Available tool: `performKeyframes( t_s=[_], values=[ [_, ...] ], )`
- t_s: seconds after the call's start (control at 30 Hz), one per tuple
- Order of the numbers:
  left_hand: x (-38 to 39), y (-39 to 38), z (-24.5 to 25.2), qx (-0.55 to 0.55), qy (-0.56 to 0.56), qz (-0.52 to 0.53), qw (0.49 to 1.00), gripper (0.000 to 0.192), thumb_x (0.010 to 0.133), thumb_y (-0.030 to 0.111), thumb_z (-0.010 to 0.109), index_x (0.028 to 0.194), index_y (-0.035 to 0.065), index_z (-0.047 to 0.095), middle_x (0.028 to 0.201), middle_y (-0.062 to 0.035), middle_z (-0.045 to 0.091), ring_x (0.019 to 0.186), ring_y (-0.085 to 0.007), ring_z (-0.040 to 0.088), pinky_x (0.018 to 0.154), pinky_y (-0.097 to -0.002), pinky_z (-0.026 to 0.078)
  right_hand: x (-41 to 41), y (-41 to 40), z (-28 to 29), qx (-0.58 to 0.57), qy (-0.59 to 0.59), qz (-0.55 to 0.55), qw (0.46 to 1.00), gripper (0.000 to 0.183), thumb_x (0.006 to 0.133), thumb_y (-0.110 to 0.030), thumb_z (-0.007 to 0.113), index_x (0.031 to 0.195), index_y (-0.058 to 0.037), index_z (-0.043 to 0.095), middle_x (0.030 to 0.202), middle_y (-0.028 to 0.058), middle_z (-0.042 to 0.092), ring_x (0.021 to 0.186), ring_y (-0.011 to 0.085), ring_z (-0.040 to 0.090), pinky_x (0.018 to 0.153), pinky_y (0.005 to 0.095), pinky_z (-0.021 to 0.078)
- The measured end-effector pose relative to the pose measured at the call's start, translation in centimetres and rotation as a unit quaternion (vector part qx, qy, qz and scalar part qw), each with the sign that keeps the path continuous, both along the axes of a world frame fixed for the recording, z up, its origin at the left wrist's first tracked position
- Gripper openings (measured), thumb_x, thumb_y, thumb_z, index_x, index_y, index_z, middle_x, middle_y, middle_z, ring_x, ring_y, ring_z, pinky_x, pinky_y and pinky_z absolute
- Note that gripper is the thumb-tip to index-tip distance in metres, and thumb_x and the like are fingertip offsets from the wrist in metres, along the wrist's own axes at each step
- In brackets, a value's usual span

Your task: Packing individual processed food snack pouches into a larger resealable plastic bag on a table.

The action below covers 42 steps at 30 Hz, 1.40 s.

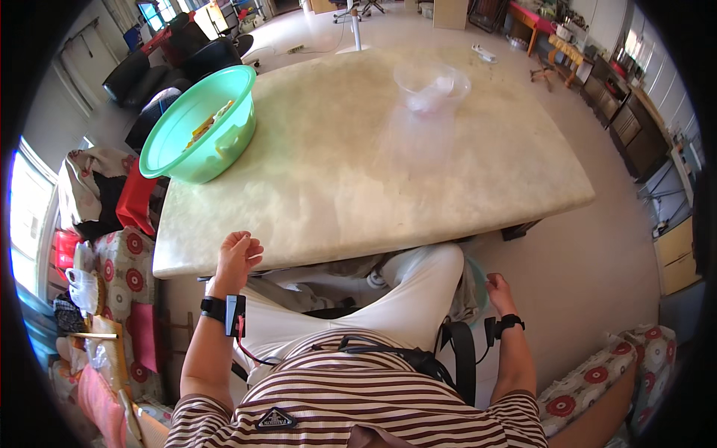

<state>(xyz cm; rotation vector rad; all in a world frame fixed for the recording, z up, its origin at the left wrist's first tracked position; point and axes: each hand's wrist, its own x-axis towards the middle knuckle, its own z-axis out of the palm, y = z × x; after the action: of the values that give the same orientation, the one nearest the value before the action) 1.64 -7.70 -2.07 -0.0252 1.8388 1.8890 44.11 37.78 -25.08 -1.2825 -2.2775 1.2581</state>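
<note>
My left hand [240, 255] hovers at the table's near left edge. Its fingers are curled in towards the thumb, and no object shows in them. Lower down on the right, beside my knee, is my right hand [500, 292], also curled; its palm side is hidden. A pale teal basin [479, 280] is partly visible between that hand and my leg, next to a crumpled translucent bag [462, 305]. On the tabletop [336, 185], a green plastic basin [235, 147] at the left holds yellow and white pieces. A clear plastic bowl [432, 89] with whitish contents stands further back.
A red plastic stool [136, 196] and flower-patterned covers [126, 263] are left of the table. Black chairs [140, 78] stand beyond the basin. A power strip [483, 53] lies past the far edge. Another patterned seat [588, 381] is behind my right arm.
</note>
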Motion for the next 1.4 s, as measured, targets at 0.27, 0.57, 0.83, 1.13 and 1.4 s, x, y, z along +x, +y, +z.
performKeyframes(
  t_s=[0.27,0.57,0.83,1.13,1.4],
  values=[
    [-7.1,1.8,-6.0,-0.264,0.305,0.014,0.915,0.039,0.083,0.024,0.064,0.116,0.0061,0.054,0.111,-0.0114,0.06,0.106,-0.0239,0.055,0.087,-0.0349,0.045,-7.6,1.9,15.1,-0.081,0.066,0.067,0.992,0.013,0.092,-0.015,0.056,0.093,-0.0021,0.058,0.075,0.0058,0.064,0.063,0.013,0.062,0.061,0.0265,0.0503],
    [-4.2,4.8,-3.1,-0.532,0.272,-0.07,0.799,0.077,0.08,0.048,0.06,0.142,0.0112,0.035,0.152,-0.0184,0.021,0.143,-0.0333,0.012,0.112,-0.0571,0.01,-25.2,-3.2,24.5,0.267,0.06,0.338,0.901,0.034,0.082,-0.017,0.067,0.107,0.0043,0.059,0.11,0.0227,0.061,0.103,0.0323,0.059,0.087,0.0366,0.0471],
    [-3.4,5.9,-3.0,-0.556,0.313,-0.052,0.768,0.066,0.084,0.044,0.055,0.139,0.011,0.04,0.152,-0.0178,0.023,0.142,-0.033,0.016,0.111,-0.057,0.013,-36.4,-6.3,20.6,0.33,-0.093,0.284,0.895,0.065,0.084,-0.038,0.062,0.126,0.0084,0.045,0.141,0.0329,0.032,0.133,0.0442,0.029,0.111,0.0432,0.0266],
    [-3.8,5.3,-3.1,-0.521,0.326,-0.04,0.788,0.065,0.083,0.042,0.058,0.137,0.009,0.042,0.15,-0.0203,0.023,0.141,-0.0347,0.017,0.11,-0.0586,0.013,-44.4,-11.3,18.3,0.347,-0.083,0.285,0.89,0.066,0.084,-0.042,0.061,0.126,0.007,0.046,0.137,0.0322,0.036,0.129,0.0498,0.031,0.109,0.0476,0.0289],
    [-3.8,4.7,-3.2,-0.462,0.327,-0.047,0.823,0.064,0.081,0.038,0.062,0.135,0.0097,0.044,0.15,-0.0203,0.023,0.141,-0.0366,0.015,0.11,-0.0599,0.01,-48.2,-17.4,18.1,0.295,-0.161,0.281,0.899,0.081,0.085,-0.055,0.052,0.144,-0.0046,0.028,0.151,0.0271,0.016,0.14,0.0437,0.013,0.109,0.0579,0.0175]
  ],
)
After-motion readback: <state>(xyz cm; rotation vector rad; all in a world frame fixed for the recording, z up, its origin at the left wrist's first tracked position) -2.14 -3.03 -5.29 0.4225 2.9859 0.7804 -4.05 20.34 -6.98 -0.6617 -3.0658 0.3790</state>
